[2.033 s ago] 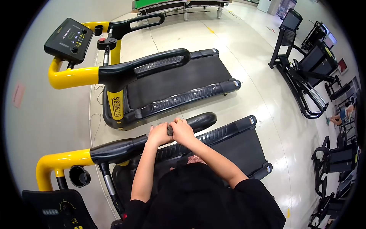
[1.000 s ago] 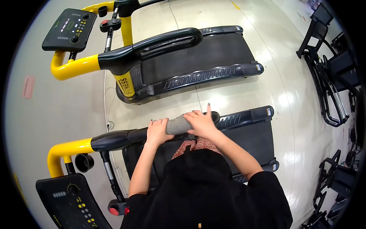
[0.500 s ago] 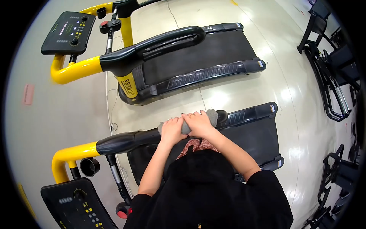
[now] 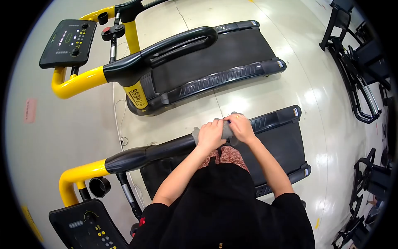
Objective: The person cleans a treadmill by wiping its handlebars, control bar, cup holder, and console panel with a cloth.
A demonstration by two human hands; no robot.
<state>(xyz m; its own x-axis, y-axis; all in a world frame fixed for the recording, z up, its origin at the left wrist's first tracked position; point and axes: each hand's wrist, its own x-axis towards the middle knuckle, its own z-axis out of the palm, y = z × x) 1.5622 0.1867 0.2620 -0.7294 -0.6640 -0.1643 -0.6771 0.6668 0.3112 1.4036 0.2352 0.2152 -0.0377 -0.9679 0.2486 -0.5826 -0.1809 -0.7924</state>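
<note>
Plainly, grey cloth (on the handrail) sits under both hands.

Two hands are showing, along with one grey cloth; two treadmills are standing in view, carrying two consoles and two cup holders; one pink sign is appearing at far left; at least two black machines are standing rightward, the darkened edge leaving their exact number unclear.
</note>
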